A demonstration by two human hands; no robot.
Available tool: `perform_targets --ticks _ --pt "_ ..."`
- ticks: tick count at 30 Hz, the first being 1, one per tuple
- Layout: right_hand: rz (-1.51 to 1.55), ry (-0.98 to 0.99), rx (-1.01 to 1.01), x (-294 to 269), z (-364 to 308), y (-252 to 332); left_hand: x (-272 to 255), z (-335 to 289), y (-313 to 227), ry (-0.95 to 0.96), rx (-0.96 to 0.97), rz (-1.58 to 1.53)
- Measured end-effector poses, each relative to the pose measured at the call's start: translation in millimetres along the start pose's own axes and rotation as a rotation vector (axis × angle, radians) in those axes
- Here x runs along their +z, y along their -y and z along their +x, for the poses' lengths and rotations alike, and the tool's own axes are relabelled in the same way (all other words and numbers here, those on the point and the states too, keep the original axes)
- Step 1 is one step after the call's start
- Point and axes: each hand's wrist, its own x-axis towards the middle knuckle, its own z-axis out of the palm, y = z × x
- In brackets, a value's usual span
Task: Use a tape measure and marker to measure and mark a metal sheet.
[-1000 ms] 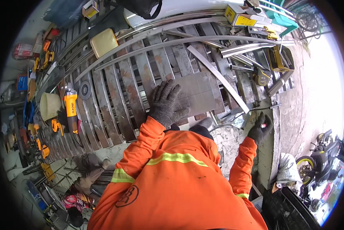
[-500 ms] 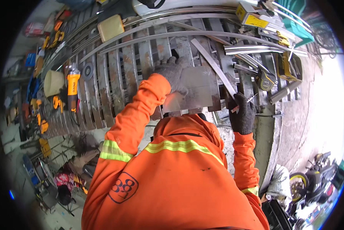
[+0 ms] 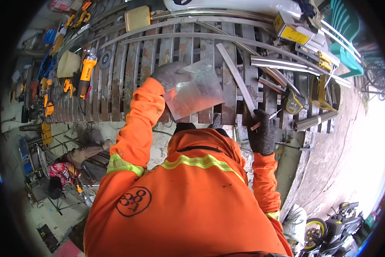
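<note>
My left hand (image 3: 172,78), in a grey knit glove, grips the left side of a thin shiny metal sheet (image 3: 203,92). The sheet sits turned at an angle over the bench slats, and motion blurs the fingers. In a dark glove, my right hand (image 3: 262,136) is closed round a slim pen-like tool (image 3: 275,114) that sticks out on both sides of the fingers. The near end of a flat metal bar (image 3: 236,77) meets the same hand; the bar slants away over the slats. Whether the fingers grip the bar too is hard to make out.
The slatted metal bench (image 3: 117,92) carries a yellow angle grinder (image 3: 87,73), a cutting disc (image 3: 105,59), a tape measure (image 3: 293,103) and bundled metal tubes (image 3: 282,62). Long strips lie across the back. A motorcycle (image 3: 334,229) stands at the lower right; a person (image 3: 64,173) is at the lower left.
My left hand has shifted left with the metal sheet, which has turned and moved from its squarer position. My right hand still holds the pen-like tool by the bar's end. The view has shifted slightly.
</note>
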Motion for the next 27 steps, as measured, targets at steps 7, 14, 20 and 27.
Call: perform_targets --ticks 7,14,20,27 --pt "0.037 -0.036 0.063 9.0 -2.8 -3.0 35.2 -50.4 67.7 -0.400 -0.201 -0.724" --pt "-0.051 0.051 0.067 -2.7 0.9 9.7 91.3 -104.9 27.8 -0.476 -0.199 -1.337" --pt "-0.077 0.010 0.062 3.5 6.8 11.4 105.9 -121.7 8.9 -0.610 -0.137 -1.598" --pt "-0.053 -0.009 0.035 6.4 6.5 5.5 108.6 -136.1 -0.8 -0.418 -0.397 -1.133"
